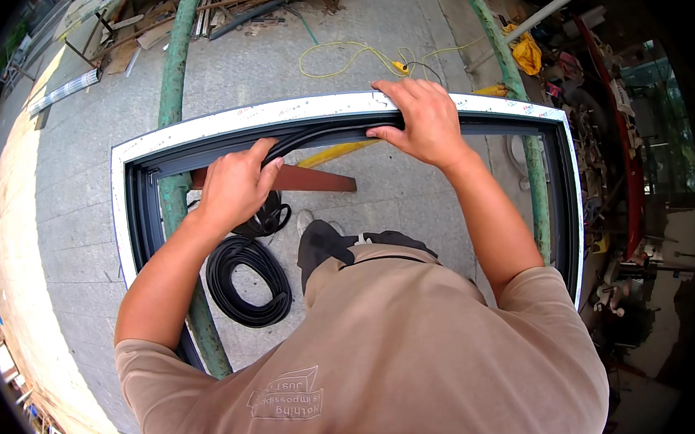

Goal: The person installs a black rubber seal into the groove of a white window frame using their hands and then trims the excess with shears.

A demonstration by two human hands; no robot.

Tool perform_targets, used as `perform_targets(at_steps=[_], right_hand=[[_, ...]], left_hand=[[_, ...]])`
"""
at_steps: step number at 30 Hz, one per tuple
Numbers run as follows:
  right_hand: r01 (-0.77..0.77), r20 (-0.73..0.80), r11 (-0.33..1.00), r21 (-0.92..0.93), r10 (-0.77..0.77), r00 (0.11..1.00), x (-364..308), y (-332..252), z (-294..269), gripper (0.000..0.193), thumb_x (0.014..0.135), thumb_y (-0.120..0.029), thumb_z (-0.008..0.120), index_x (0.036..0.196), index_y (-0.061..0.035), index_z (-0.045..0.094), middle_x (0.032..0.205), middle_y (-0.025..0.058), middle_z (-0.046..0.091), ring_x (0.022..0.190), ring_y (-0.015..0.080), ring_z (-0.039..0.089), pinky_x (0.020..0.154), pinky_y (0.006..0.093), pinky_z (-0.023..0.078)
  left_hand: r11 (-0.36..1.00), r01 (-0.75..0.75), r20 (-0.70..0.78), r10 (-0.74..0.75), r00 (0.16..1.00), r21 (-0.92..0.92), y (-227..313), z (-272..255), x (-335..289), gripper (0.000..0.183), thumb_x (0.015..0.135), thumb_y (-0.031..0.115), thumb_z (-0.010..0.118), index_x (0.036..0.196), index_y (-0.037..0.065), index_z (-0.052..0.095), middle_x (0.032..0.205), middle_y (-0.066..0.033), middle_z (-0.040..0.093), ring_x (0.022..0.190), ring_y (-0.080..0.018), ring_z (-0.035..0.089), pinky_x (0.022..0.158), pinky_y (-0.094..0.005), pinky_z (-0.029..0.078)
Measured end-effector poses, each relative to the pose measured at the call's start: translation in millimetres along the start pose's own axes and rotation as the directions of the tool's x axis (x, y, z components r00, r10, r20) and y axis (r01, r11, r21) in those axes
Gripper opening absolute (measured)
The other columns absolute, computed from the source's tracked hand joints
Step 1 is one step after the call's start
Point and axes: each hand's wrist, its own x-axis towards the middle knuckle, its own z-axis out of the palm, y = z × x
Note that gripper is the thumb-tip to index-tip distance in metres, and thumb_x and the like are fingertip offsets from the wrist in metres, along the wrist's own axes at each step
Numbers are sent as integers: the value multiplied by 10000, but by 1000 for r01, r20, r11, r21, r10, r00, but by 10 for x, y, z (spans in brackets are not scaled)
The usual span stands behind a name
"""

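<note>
Across two green pipes [177, 75] lies a rectangular frame [274, 111], white on its upper face and dark within; the pipes seem to bear it so that both hands can get at the inner edge. Along the inside of its far rail runs a black strip [320, 130], between the hands. The left hand [239, 185] has thumb and fingers clamped on the strip, apparently to guide it and keep it from sagging. The right hand [424, 121] is clamped over the rail, fingers on the outer side and thumb on the inner, perhaps to steady the frame and press the strip; how much its palm touches the strip, I cannot tell.

On the floor below, just beside the left pipe, sits a coil [221, 286], probably there to be within easy reach; whether it joins the strip I cannot make out.

Counting up: one frame, two pipes, two hands, one neat coil with one looser black bundle [266, 218] near it, one red-brown beam [320, 180] and one yellow cord [330, 45] beyond.
</note>
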Motion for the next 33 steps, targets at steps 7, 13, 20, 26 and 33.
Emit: perform_targets(at_steps=[7,13,20,26,33], right_hand=[[-50,43,999,10,49,998,21,-58,-46,740,762,-451,1008,1395,-159,762,1103,69,756,1070,320,709,1010,462,541],[-95,73,995,38,92,993,44,-60,-35,707,747,-413,1025,1353,-144,781,1088,88,763,1102,341,715,1064,485,530],[77,-33,996,-39,-79,996,-23,-1,72,727,784,-357,1011,1376,-73,697,1144,156,731,1132,403,697,1073,536,523],[106,-25,991,-87,-109,994,20,-36,41,766,808,-385,989,1420,-51,672,1169,163,714,1139,394,679,1085,543,520],[124,20,992,24,-125,992,234,-431,208,801,843,-371,964,1509,-59,647,1203,144,710,1125,369,678,995,481,549]], left_hand=[[999,12,61,-9,998,-34,35,-42,5,400,1093,295,726,1405,46,744,913,-287,782,887,-509,769,821,-583,597],[999,-19,30,21,999,-47,5,-16,0,393,1086,273,728,1407,48,746,915,-293,779,872,-504,771,810,-576,597],[997,-14,-8,14,1000,-74,5,7,-2,387,1086,265,731,1400,41,750,894,-283,775,847,-498,769,785,-569,594],[998,-16,-39,14,999,-62,-5,35,23,380,1086,271,733,1387,41,753,882,-277,773,849,-495,770,779,-569,593],[1000,-2,-127,4,992,14,-3,79,2,340,1081,293,751,1318,49,761,880,-260,787,841,-484,777,767,-573,606]])
